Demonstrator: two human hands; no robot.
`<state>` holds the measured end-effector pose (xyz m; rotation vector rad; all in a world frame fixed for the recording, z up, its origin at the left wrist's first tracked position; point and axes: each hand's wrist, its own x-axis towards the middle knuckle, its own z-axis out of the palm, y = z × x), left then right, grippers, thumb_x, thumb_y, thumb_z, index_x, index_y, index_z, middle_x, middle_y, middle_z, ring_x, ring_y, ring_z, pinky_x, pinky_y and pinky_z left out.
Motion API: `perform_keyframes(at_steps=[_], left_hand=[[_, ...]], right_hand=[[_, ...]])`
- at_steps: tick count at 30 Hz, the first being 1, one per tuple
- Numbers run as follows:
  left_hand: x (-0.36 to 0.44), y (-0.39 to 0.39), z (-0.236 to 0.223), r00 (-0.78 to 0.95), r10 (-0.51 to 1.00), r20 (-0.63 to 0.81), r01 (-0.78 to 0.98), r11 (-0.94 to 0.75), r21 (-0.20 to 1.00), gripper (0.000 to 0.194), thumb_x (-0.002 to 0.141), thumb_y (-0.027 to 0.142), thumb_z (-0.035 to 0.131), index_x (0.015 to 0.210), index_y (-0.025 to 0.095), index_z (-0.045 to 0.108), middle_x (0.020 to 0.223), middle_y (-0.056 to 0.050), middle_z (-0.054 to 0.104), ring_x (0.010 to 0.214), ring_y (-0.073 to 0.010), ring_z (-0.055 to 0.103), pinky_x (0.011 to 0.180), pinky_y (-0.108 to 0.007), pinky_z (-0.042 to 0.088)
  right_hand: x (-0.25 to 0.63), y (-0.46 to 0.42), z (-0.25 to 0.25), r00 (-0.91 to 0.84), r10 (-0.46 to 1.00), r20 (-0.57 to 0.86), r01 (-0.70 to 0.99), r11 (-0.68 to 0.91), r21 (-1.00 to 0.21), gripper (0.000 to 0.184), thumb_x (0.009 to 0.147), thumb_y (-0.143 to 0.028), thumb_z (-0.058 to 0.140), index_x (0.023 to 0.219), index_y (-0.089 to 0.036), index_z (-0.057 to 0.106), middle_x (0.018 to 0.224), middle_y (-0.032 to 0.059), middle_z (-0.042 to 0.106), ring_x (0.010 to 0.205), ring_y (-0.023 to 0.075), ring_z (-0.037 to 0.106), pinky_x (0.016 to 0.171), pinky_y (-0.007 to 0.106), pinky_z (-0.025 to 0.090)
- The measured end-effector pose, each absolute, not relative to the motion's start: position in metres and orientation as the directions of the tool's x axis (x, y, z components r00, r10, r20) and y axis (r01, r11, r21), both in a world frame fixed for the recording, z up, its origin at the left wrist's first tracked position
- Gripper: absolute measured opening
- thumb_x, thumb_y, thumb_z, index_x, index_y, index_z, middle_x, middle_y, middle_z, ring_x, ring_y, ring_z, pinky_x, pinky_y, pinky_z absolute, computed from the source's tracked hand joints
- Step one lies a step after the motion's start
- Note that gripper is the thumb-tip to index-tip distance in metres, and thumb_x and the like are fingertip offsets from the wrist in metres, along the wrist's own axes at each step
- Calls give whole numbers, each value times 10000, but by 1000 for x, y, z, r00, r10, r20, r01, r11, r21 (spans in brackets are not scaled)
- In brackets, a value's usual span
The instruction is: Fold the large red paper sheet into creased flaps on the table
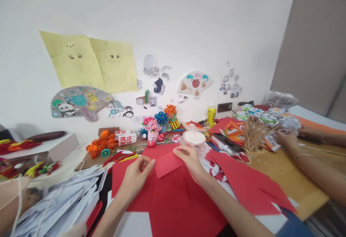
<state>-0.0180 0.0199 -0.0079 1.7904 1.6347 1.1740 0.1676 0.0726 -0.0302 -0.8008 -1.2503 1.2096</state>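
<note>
A small rectangle of red paper [169, 163] is held up, tilted, over larger red sheets [173, 197] on the table. My right hand [190, 161] pinches its upper right corner between thumb and fingers. At the left edge is my left hand [137, 175], fingers curled and thumb tip against the paper; the exact contact is partly hidden. A lidded clear plastic cup [194, 138] stands just behind my right hand. More red sheets [240, 179] lie to the right, over white paper.
Folded white paper strips [62, 201] pile up at the left. Orange flowers [100, 144], potted craft flowers [151, 125] and a yellow bottle [211, 115] line the back. Paper flowers on sticks [255, 132] stand at right, where another person's hand [288, 139] reaches in.
</note>
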Motion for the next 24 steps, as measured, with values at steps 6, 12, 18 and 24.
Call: perform_keyframes(at_steps=[6, 12, 18, 24], left_hand=[[-18, 20, -5, -82, 967, 240, 442, -181, 879, 408, 677, 560, 550, 672, 153, 583, 645, -17, 584, 615, -147, 516, 528, -213, 378], [-16, 16, 1, -72, 966, 249, 446, -192, 874, 392, 682, 551, 557, 625, 163, 561, 599, 0, 569, 603, -146, 513, 550, -217, 381], [1, 11, -5, 88, 966, 244, 486, -256, 836, 349, 757, 473, 483, 644, 161, 591, 601, -4, 580, 592, -141, 507, 562, -221, 377], [9, 6, -6, 113, 962, 247, 540, -268, 798, 340, 778, 448, 461, 653, 161, 596, 590, 6, 563, 572, -132, 484, 548, -218, 353]], right_hand=[[167, 71, -31, -208, 934, 290, -180, 255, -950, 270, 643, -415, 683, 687, -152, 641, 680, 14, 603, 678, 153, 534, 619, 243, 391], [165, 65, -35, -525, 810, 263, -65, 270, -961, 198, 693, -354, 640, 681, -158, 668, 690, 5, 631, 657, 140, 542, 632, 242, 401], [164, 62, -37, -602, 741, 299, -33, 351, -936, 201, 741, -330, 575, 668, -162, 659, 651, -5, 615, 622, 136, 513, 586, 230, 393], [165, 64, -37, -602, 721, 342, -18, 417, -909, 198, 698, -197, 492, 513, -155, 547, 505, -38, 463, 535, 103, 399, 507, 205, 332]])
